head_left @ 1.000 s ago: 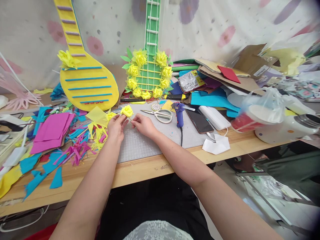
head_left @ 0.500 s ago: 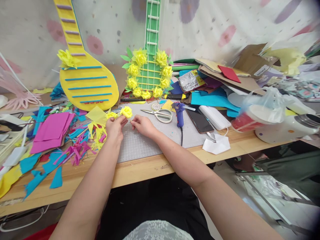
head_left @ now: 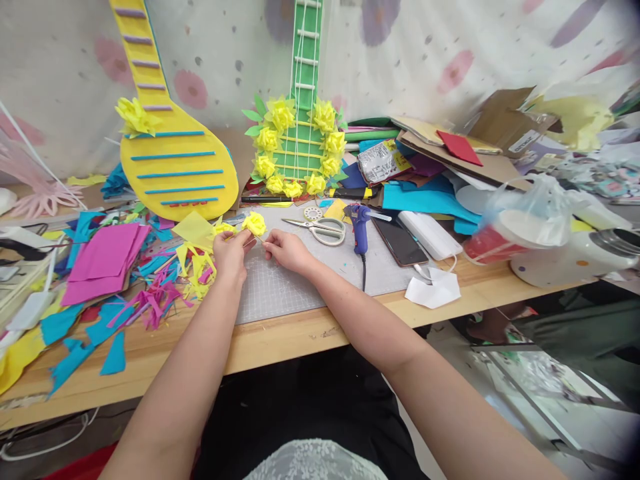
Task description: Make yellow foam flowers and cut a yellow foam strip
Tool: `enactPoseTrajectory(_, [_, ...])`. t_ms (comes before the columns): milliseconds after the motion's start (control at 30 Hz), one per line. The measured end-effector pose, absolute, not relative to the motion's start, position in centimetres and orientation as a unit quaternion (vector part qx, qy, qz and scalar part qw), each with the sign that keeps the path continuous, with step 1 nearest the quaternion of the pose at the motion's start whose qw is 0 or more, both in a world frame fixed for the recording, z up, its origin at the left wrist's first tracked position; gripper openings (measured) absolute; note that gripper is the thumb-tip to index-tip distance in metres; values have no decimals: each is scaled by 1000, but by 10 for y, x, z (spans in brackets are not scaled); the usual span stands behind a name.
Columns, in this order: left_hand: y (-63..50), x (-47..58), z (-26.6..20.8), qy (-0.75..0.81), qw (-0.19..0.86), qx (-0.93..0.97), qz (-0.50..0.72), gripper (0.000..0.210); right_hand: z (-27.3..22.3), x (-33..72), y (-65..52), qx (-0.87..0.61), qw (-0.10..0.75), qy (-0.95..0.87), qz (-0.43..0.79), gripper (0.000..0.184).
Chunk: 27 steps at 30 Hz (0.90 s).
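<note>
At the bottom, nearest us, we see the person's black clothing [head_left: 300, 400] with a patch of white lace [head_left: 315, 461]. Two bare forearms reach forward over the edge of a wooden table [head_left: 285, 343]. Torn blue scraps [head_left: 114, 353] lie near that edge on the left; on the right, a creased white sheet [head_left: 433, 291] lies partly over it.

A grey cutting mat [head_left: 280, 293] covers the middle. Above its far half, the left hand [head_left: 231, 257] holds a yellow paper flower [head_left: 255, 224] at its fingertips, the bloom facing up. Just beside it, the right hand [head_left: 289, 252] has thumb and forefinger drawn narrowly together near the flower's underside; we cannot tell whether they pinch anything.

To the left, we find magenta sheets [head_left: 103, 260] stacked among colourful cuttings. To the right are a dark phone [head_left: 400, 241], a purple glue gun [head_left: 359, 230] and pale-handled scissors [head_left: 312, 225]. A red-and-white cup [head_left: 493, 245] in a plastic bag stands farther right.

Behind, we see two upright guitar shapes: a yellow guitar [head_left: 177, 165] with blue bars, and a green guitar [head_left: 287, 148] ringed with yellow flowers. A flower-printed curtain [head_left: 225, 53] hangs farthest back.
</note>
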<state>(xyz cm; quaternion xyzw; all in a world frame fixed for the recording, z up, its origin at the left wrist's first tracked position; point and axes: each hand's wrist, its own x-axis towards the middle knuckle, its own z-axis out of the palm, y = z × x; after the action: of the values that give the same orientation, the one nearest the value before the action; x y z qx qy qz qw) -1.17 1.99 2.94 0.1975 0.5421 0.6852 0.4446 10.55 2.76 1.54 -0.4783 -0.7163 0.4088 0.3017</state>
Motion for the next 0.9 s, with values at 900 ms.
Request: enactPoseTrajectory(900, [22,-18,32,534,451,142,701,29,20,113,28,-512,275,-754,308,13])
